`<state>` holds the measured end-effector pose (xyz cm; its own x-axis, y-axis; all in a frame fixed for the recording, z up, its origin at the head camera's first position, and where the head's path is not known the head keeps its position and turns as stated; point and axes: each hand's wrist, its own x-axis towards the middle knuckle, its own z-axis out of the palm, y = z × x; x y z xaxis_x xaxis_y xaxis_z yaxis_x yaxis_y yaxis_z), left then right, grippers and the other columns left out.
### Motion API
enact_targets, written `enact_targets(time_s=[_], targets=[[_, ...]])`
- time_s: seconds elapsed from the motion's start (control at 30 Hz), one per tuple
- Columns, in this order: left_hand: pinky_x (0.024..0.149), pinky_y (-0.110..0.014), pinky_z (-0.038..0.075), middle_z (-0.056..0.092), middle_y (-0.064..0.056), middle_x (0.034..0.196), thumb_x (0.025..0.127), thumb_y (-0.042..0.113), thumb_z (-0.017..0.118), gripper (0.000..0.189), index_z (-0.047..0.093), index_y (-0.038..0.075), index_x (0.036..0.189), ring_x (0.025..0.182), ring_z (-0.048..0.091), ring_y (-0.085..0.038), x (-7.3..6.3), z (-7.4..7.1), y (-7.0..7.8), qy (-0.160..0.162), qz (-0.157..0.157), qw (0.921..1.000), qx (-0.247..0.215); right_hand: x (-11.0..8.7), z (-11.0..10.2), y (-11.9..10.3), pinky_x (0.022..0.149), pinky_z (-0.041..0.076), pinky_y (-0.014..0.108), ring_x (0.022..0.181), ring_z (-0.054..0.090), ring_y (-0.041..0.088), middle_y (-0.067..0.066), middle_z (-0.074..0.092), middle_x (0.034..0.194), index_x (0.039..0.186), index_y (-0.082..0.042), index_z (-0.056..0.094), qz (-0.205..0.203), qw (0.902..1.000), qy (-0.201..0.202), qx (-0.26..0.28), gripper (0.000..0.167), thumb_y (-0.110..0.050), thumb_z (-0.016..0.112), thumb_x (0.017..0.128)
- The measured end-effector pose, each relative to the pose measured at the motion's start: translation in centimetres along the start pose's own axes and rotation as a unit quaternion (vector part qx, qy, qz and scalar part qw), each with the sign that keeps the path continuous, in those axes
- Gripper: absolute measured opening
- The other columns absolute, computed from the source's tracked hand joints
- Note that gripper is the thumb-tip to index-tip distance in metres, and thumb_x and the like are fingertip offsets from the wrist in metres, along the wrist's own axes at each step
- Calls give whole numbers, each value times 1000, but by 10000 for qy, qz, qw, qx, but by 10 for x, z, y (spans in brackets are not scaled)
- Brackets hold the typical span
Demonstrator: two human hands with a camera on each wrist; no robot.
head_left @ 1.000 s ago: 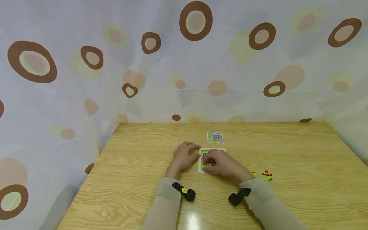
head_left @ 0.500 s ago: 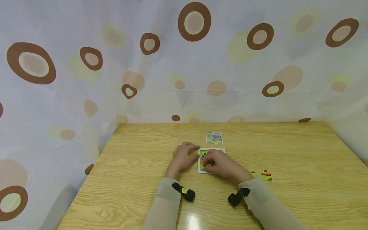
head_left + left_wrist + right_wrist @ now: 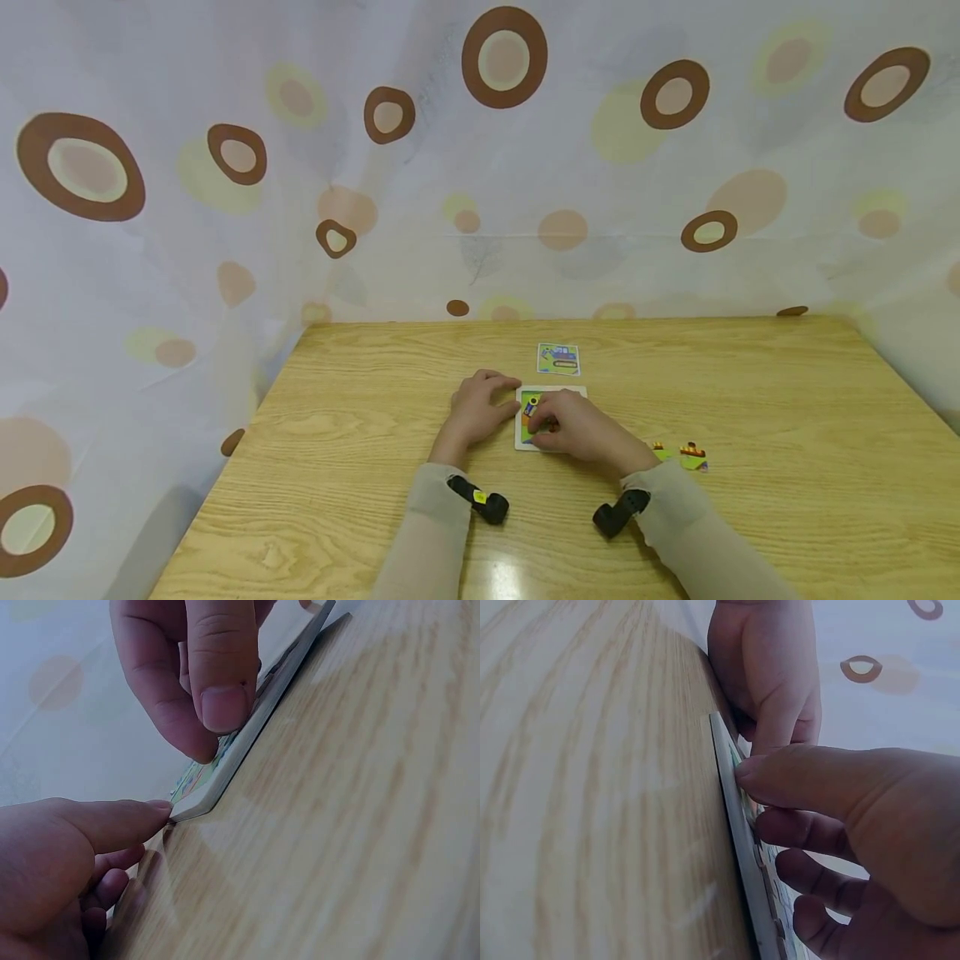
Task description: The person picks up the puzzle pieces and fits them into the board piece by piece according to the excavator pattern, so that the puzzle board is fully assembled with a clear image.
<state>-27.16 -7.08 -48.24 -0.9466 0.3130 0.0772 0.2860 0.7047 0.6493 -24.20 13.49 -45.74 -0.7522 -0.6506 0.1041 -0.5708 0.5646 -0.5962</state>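
Observation:
A white-rimmed jigsaw puzzle tray (image 3: 552,388) with a colourful green picture lies flat on the table in front of me. Over it, my right hand (image 3: 581,425) bends its thumb and fingers down and pinches a puzzle piece (image 3: 751,801) low in the tray; that piece is mostly hidden by the fingers. At the tray's left side, my left hand (image 3: 480,408) lies with relaxed fingers, its thumb (image 3: 142,819) touching the tray corner. The right wrist view shows piece edges along the tray.
Behind the tray lies a square picture card (image 3: 558,358) showing a blue digger. To the right, near the right sleeve, are loose puzzle pieces (image 3: 693,456), partly covered by the wrist. A patterned cloth (image 3: 562,229) hangs behind the wooden table (image 3: 360,392).
Both hands keep nearly the same place at the tray. The right fingers shift only very slightly over the puzzle. The whole head view drifts a little to the left.

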Motion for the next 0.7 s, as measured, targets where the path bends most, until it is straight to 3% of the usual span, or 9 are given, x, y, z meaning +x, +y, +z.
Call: enact_targets(time_s=[0.17, 0.47, 0.7], targets=[[100, -53, 31, 53, -4, 134, 95, 30, 67, 34, 67, 23, 128, 126, 45, -31, 0, 1, -1, -10, -51, 10000, -19, -2, -3, -2, 69, 48, 29, 78, 56, 15, -4, 63, 89, 93, -9, 77, -151, 9999, 33, 66, 6, -7, 72, 89], [100, -53, 31, 53, -3, 135, 95, 31, 67, 35, 67, 24, 129, 126, 45, -30, 1, 1, -1, -21, -14, 10000, 11, -5, -13, -1, 69, 49, 28, 78, 56, 8, -3, 66, 92, 100, -8, 77, -196, 9994, 202, 204, 13, -7, 69, 90], [99, -54, 33, 53, -4, 135, 94, 30, 67, 35, 67, 23, 128, 126, 45, -31, 0, 0, 0, -16, -18, 10000, 68, -14, -26, -2, 69, 50, 32, 79, 57, 11, -3, 66, 92, 104, -5, 76, -197, 9993, 300, 134, 15, -11, 72, 90]])
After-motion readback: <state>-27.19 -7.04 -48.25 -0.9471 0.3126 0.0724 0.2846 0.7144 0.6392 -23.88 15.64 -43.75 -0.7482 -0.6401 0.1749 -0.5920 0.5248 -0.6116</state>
